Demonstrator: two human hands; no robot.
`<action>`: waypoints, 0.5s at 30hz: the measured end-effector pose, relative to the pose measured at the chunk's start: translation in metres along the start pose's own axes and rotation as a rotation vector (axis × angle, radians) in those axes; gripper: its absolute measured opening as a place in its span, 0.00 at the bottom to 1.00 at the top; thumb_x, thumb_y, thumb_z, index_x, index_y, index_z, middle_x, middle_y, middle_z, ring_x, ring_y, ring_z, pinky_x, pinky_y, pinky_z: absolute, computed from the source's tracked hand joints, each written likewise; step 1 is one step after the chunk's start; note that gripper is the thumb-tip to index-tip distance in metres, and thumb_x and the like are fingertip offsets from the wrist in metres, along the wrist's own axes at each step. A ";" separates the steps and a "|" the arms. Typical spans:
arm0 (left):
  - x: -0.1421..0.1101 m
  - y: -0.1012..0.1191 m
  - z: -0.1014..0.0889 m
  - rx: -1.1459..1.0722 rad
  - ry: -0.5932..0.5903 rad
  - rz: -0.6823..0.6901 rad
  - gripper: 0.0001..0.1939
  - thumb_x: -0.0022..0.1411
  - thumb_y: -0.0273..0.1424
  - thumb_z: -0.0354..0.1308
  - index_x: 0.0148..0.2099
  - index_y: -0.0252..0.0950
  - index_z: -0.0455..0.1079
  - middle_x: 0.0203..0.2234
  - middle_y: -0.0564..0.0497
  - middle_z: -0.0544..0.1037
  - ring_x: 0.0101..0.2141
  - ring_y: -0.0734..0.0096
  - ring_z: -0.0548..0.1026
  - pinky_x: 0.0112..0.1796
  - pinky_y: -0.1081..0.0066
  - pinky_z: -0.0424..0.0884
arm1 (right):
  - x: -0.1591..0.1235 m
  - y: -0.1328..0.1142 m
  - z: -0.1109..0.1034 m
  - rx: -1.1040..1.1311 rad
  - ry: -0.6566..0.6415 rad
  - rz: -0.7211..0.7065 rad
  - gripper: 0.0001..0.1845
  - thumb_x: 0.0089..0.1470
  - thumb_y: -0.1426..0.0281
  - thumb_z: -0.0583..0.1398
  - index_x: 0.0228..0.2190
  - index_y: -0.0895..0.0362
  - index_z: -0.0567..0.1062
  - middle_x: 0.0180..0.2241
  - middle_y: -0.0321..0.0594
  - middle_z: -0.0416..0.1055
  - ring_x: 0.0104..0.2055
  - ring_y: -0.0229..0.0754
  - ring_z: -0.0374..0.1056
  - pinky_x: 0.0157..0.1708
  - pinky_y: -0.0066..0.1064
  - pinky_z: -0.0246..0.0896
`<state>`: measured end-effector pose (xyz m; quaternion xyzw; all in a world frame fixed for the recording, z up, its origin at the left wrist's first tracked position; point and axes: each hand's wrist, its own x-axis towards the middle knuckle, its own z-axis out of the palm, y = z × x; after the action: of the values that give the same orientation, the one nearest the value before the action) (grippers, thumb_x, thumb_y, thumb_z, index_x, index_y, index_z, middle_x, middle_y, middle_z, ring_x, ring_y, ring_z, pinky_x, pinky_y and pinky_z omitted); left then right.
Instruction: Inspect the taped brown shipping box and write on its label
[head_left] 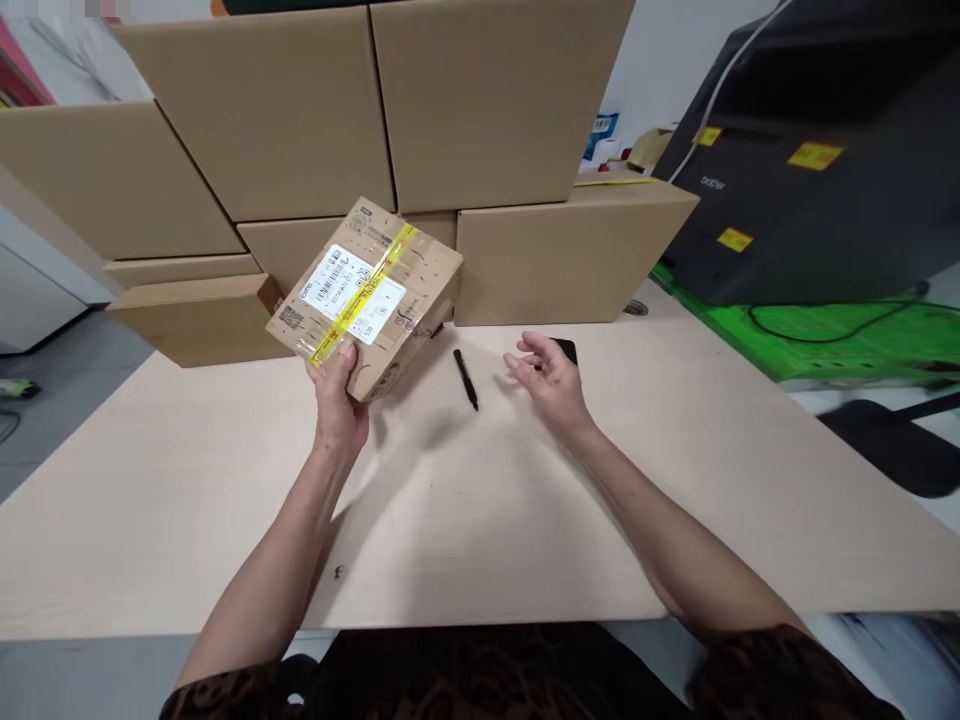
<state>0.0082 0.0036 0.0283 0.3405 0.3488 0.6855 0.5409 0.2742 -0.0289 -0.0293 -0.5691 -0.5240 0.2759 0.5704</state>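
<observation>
My left hand (340, 400) grips a small cardboard box (427, 275) by its lower corner, thumb on the top face and the other fingers hidden underneath. The box is tilted above the table, with a white shipping label (330, 285) and a strip of yellow tape (390, 255) across it. To its right, a black marker pen (466, 380) lies on the table. Beyond the pen my right hand (551, 382) hovers with nothing in it, its fingers apart and slightly bent. Partly covered by that hand is a flat black object (566, 350) that I cannot identify.
Large cardboard boxes (495, 100) are stacked along the back of the pale table (465, 540). A smaller flat box (195, 320) stands at the back left. To the right are a black-covered machine (787, 220) and a green surface (750, 325) with a cable on it.
</observation>
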 end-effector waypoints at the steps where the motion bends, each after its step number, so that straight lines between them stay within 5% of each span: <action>1: 0.003 0.000 -0.003 -0.004 0.025 -0.016 0.43 0.47 0.42 0.79 0.63 0.49 0.66 0.62 0.52 0.78 0.62 0.55 0.76 0.54 0.62 0.79 | 0.007 0.000 -0.003 -0.145 -0.055 -0.057 0.32 0.62 0.48 0.60 0.58 0.54 0.74 0.53 0.52 0.74 0.48 0.50 0.74 0.51 0.48 0.74; 4: 0.007 -0.003 -0.008 0.005 0.066 -0.086 0.42 0.48 0.42 0.77 0.63 0.50 0.65 0.63 0.51 0.77 0.55 0.57 0.79 0.45 0.64 0.81 | 0.021 -0.007 0.004 -0.454 -0.293 -0.135 0.17 0.66 0.63 0.58 0.51 0.54 0.79 0.52 0.50 0.77 0.53 0.52 0.73 0.56 0.45 0.69; 7: 0.008 -0.008 -0.011 0.056 0.069 -0.120 0.41 0.47 0.42 0.77 0.62 0.49 0.65 0.60 0.51 0.79 0.51 0.59 0.81 0.40 0.67 0.80 | 0.027 -0.016 0.025 -0.726 -0.492 -0.097 0.16 0.69 0.69 0.54 0.47 0.56 0.81 0.51 0.53 0.79 0.53 0.53 0.74 0.56 0.43 0.66; 11: 0.008 -0.011 -0.013 0.078 0.065 -0.091 0.40 0.48 0.41 0.78 0.60 0.49 0.65 0.59 0.51 0.80 0.52 0.58 0.81 0.42 0.68 0.81 | 0.038 -0.016 0.050 -0.836 -0.486 0.047 0.18 0.67 0.59 0.57 0.37 0.59 0.79 0.42 0.60 0.81 0.47 0.61 0.76 0.47 0.45 0.65; 15: 0.009 -0.012 -0.015 0.076 0.034 -0.102 0.42 0.49 0.42 0.78 0.63 0.49 0.64 0.61 0.50 0.79 0.54 0.56 0.81 0.40 0.68 0.81 | 0.044 -0.009 0.055 -0.797 -0.435 0.131 0.05 0.56 0.69 0.65 0.29 0.57 0.76 0.37 0.56 0.81 0.45 0.59 0.77 0.41 0.39 0.63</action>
<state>-0.0006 0.0124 0.0110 0.3306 0.4008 0.6489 0.5559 0.2344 0.0297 -0.0190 -0.7049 -0.6597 0.2015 0.1653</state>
